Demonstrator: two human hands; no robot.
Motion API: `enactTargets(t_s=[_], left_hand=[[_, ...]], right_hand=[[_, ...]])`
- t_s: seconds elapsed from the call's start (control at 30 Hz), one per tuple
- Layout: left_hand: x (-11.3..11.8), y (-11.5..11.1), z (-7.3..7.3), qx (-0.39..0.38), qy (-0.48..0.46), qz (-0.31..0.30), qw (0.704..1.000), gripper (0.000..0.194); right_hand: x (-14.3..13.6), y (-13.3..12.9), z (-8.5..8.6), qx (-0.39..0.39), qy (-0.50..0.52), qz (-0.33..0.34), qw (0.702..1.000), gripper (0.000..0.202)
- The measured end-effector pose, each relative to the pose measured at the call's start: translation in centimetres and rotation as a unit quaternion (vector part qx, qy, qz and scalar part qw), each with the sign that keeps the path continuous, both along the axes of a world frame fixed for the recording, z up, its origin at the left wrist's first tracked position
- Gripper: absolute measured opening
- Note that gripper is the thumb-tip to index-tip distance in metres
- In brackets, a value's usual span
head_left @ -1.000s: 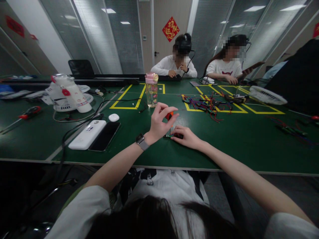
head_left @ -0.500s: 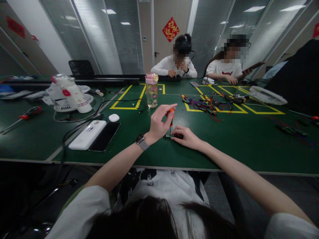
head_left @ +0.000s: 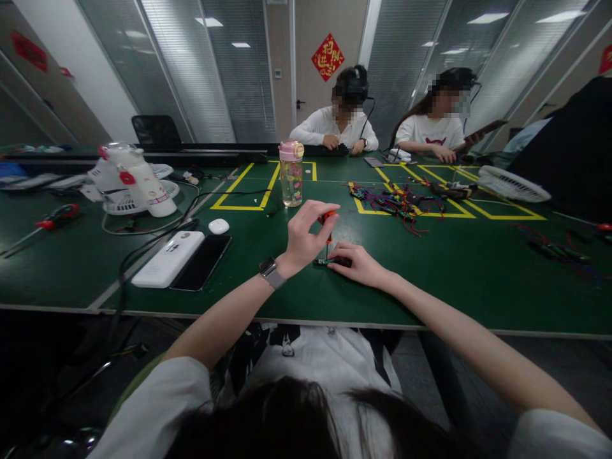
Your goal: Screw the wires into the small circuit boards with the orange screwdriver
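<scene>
Screwdriver [head_left: 329, 237] upright, its tip down at a small circuit board [head_left: 322, 262], which lies inward from the near edge of the worktop [head_left: 268, 299]. Left hand [head_left: 303, 234]: thumb and fingers curled narrowly about the handle, drawn closer together than in the spread pose of a second earlier; this suggests a renewed grip for turning. Right hand [head_left: 361, 264]: low on the worktop, fingertips pinching the board's right end, apparently to steady it. Tangled wires [head_left: 396, 197] lie beyond, towards the far edge; a bottle [head_left: 291, 182] stands beyond the left hand.
</scene>
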State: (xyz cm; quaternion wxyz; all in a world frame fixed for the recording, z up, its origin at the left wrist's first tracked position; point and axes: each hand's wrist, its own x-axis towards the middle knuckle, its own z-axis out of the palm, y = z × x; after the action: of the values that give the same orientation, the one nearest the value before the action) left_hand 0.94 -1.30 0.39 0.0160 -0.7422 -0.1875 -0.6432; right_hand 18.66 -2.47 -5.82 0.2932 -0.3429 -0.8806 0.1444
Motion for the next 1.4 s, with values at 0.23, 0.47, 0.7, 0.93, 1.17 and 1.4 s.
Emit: enactTargets(t_s=[0.23, 0.47, 0.7, 0.93, 1.17, 1.4], left_hand=[[-0.22, -0.22, 0.13, -0.006, -0.004, 0.037, 0.999, 0.012], [-0.34, -0.28, -0.18, -0.024, 0.039, 0.003, 0.999, 0.03], [-0.08, -0.22, -0.14, -0.014, 0.036, -0.008, 0.999, 0.024], [-0.05, -0.13, -0.13, 0.007, 0.027, 0.037, 0.999, 0.014], [-0.17, -0.4, -0.28, -0.007, 0.041, 0.018, 0.999, 0.024], [-0.03, -0.08, -0.43, -0.022, 0.022, -0.001, 1.0, 0.022]], right_hand=[[-0.05, -0.08, 0.11, -0.002, 0.002, -0.002, 1.0, 0.013], [-0.02, -0.06, 0.08, -0.001, 0.002, -0.001, 1.0, 0.014], [0.0, -0.14, 0.12, -0.006, 0.003, 0.001, 1.0, 0.014], [0.02, -0.1, 0.0, 0.001, 0.003, 0.0, 1.0, 0.013], [0.03, -0.07, -0.05, 0.001, 0.002, 0.001, 1.0, 0.013], [0.01, -0.13, 0.06, -0.004, 0.003, 0.0, 1.0, 0.013]])
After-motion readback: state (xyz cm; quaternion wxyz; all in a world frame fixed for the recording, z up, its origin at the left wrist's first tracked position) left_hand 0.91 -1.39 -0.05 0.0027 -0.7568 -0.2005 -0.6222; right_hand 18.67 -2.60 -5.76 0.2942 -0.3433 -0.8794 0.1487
